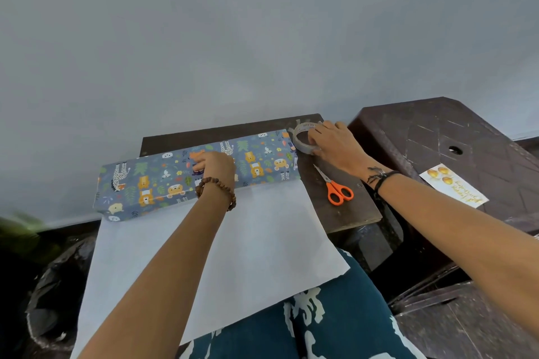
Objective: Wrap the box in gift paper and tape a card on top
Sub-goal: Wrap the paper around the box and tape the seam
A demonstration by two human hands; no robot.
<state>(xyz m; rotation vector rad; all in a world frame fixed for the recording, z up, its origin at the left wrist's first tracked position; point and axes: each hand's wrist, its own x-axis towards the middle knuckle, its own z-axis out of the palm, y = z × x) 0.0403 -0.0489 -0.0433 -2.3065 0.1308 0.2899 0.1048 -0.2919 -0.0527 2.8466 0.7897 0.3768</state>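
The left fingers [199, 167] pressed straight down on the box [256, 162], likely pinning the paper [233, 242] for taping. The right fingers [315, 137] gripped the tape [298, 141] just right of the box; scissors [337, 188] and card [455, 188] lay farther right.

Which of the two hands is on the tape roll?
The right hand: its fingers grip the clear tape roll. The left hand, wearing a brown bead bracelet, rests on the blue animal-print gift paper.

Bead bracelet [217, 191] left; black cords [382, 179] right; teal-white trousers [335, 315].
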